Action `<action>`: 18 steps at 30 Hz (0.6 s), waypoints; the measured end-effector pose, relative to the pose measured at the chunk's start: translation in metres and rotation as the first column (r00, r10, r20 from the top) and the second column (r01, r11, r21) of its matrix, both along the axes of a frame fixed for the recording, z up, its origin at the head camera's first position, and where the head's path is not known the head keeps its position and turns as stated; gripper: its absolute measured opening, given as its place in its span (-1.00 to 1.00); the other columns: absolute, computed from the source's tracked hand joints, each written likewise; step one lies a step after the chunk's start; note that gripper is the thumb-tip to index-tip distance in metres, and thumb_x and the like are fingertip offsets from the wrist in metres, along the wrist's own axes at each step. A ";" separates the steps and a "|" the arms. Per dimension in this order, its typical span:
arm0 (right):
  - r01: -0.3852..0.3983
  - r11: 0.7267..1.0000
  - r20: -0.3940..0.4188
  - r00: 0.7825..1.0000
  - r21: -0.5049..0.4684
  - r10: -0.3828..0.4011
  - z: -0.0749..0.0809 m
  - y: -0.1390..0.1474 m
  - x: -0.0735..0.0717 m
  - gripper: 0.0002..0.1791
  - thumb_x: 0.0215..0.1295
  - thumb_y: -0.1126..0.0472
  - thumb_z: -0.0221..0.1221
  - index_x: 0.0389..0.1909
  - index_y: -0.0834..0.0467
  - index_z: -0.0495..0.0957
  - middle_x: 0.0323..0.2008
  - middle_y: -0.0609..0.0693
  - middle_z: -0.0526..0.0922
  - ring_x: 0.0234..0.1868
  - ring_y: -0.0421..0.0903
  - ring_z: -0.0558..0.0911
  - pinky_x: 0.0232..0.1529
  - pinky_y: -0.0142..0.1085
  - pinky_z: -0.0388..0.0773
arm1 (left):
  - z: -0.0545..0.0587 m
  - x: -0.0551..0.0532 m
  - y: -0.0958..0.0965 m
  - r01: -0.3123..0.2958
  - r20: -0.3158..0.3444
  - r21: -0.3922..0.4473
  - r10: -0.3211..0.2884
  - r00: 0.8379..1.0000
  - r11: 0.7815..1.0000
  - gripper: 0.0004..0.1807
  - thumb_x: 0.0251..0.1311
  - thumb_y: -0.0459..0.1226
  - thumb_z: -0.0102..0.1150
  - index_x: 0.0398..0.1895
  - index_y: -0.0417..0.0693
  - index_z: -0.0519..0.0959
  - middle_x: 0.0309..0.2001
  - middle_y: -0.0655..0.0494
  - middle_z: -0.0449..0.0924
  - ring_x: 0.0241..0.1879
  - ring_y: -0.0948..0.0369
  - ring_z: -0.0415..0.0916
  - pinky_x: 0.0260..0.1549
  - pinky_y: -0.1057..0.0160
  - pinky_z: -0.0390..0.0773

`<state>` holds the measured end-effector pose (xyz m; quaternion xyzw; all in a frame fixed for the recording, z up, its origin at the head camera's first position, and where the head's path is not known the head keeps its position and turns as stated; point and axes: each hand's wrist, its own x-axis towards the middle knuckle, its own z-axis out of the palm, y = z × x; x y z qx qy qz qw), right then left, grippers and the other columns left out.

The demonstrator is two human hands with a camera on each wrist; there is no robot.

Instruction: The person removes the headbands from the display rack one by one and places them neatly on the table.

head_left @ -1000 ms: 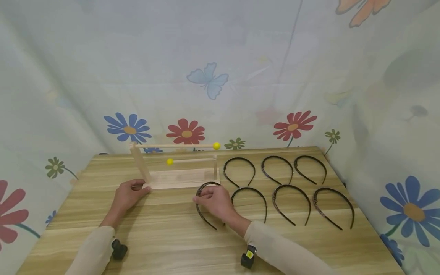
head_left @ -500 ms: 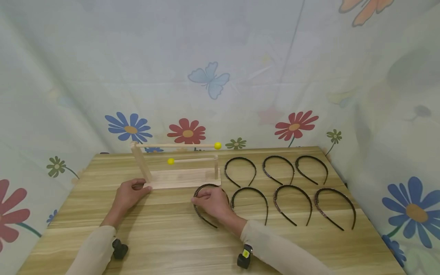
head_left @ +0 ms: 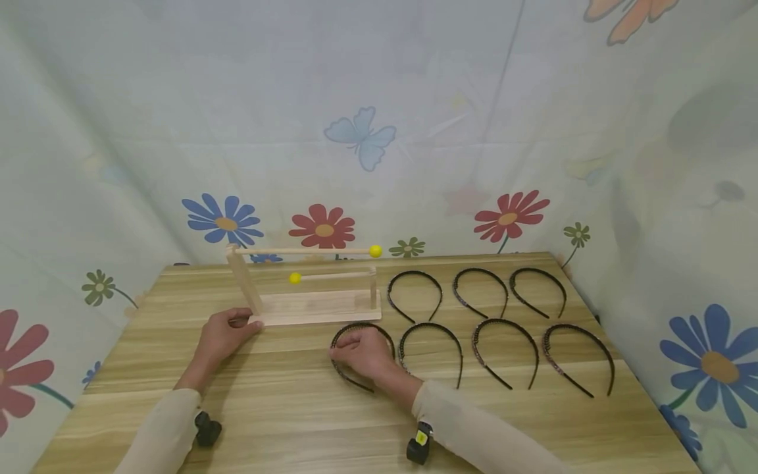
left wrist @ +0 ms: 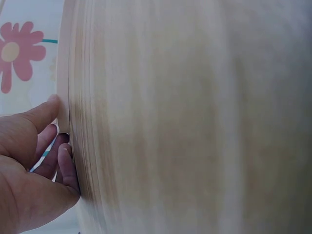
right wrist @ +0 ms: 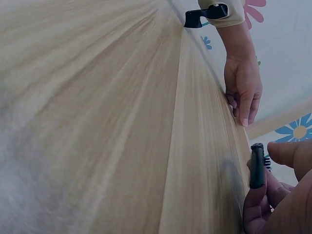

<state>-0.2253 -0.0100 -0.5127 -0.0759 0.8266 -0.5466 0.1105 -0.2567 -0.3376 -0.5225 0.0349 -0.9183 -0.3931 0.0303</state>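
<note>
A wooden stand (head_left: 320, 308) with two horizontal rods, each tipped with a yellow ball, stands toward the back left of the table. My left hand (head_left: 222, 339) grips the left end of its base, the thumb at the front edge, as the left wrist view also shows. Just in front of the base's right end, my right hand (head_left: 367, 355) pinches a black headband (head_left: 349, 380) by its left side, low over the tabletop. In the right wrist view a dark end of the headband (right wrist: 257, 168) shows between thumb and fingers. The hand hides part of the band.
Several more black headbands lie to the right in two rows, among them a front one (head_left: 460, 355) close beside my right hand and a back one (head_left: 441, 296) near the stand. The wood-grain table (head_left: 284, 421) meets a flower-print cloth (head_left: 414, 171) at the back.
My right hand has brought the headband slightly left and lower, away from the stand's base, and more of its curve shows. My left hand keeps its grip on the stand.
</note>
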 end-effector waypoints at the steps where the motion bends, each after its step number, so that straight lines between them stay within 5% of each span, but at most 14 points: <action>1: -0.005 1.000 0.002 1.000 -0.001 0.005 -0.001 0.000 0.000 -0.82 0.16 0.10 0.50 -0.32 0.11 0.79 -0.42 -0.11 0.78 -0.39 -0.25 0.68 -0.39 -0.35 0.60 | 0.000 0.000 0.000 0.000 -0.001 -0.003 0.000 1.000 1.000 -0.42 0.32 -0.10 0.37 0.22 -0.37 0.56 0.04 -0.34 0.68 -0.01 -0.15 0.68 -0.26 0.25 0.65; 10: -0.045 0.999 0.007 0.999 -0.008 0.045 -0.002 0.005 0.000 -0.79 0.19 0.06 0.48 -0.29 0.11 0.79 -0.41 -0.11 0.79 -0.38 -0.25 0.71 -0.37 -0.36 0.61 | -0.001 -0.003 0.002 -0.003 0.002 -0.003 0.003 1.000 1.000 -0.42 0.33 -0.10 0.36 0.23 -0.36 0.55 0.08 -0.34 0.66 0.03 -0.16 0.67 -0.14 0.06 0.69; 18: -0.086 0.996 -0.039 0.996 -0.031 0.084 0.018 0.027 -0.005 -0.70 0.32 0.03 0.38 -0.07 0.14 0.76 -0.25 -0.09 0.79 -0.23 -0.19 0.72 -0.26 -0.29 0.65 | -0.002 -0.003 0.000 -0.002 0.018 -0.011 0.002 1.000 1.000 -0.40 0.33 -0.08 0.36 0.24 -0.36 0.55 0.09 -0.34 0.65 0.05 -0.17 0.66 -0.12 0.04 0.68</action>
